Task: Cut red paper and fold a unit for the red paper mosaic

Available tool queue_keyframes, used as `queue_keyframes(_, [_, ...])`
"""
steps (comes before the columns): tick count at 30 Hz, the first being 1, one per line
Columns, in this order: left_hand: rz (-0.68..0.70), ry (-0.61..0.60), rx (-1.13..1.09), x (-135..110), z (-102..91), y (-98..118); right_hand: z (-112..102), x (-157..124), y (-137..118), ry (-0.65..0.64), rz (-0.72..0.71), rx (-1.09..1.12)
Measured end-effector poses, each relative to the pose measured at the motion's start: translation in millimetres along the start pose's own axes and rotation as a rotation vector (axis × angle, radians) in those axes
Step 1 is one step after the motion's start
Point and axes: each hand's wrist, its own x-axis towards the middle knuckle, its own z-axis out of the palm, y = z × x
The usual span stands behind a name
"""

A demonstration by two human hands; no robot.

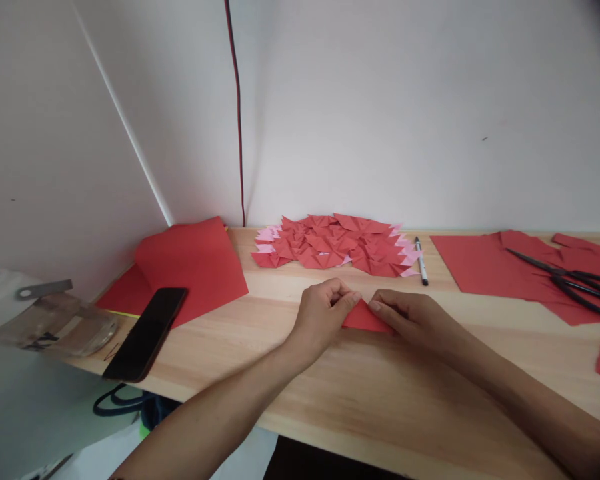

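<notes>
A small piece of red paper (364,319), its top drawn to a point, is held between my two hands over the middle of the table. My left hand (325,307) pinches its upper left side between thumb and fingers. On the other side, my right hand (403,310) grips the right edge, thumb against the paper with the fingers curled. The lower part of the paper shows between the hands, while the gripped edges are covered. Behind them lies a pile of folded red and pink paper pieces (330,243).
A marker (421,261) lies right of the pile. Black scissors (570,277) rest on red paper sheets (480,263) at the right. Leftward are large red sheets (195,267), a black phone (147,333) and a clear bottle (75,323) at the table's edge. A cable (239,107) hangs along the wall.
</notes>
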Motion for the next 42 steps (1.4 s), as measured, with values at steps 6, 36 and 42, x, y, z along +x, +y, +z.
queue_keyframes(6, [0.050, -0.045, 0.072, -2, 5.2, -2, 0, 2, 1, -0.008, -0.074, 0.042])
queue_keyframes(36, [-0.088, -0.213, 0.149, -6, -0.8, 1, -1, -1, -8, 0.154, -0.015, -0.111])
queue_keyframes(42, [-0.098, -0.245, 0.122, -6, -5.1, 1, -2, 1, -5, 0.161, -0.057, -0.100])
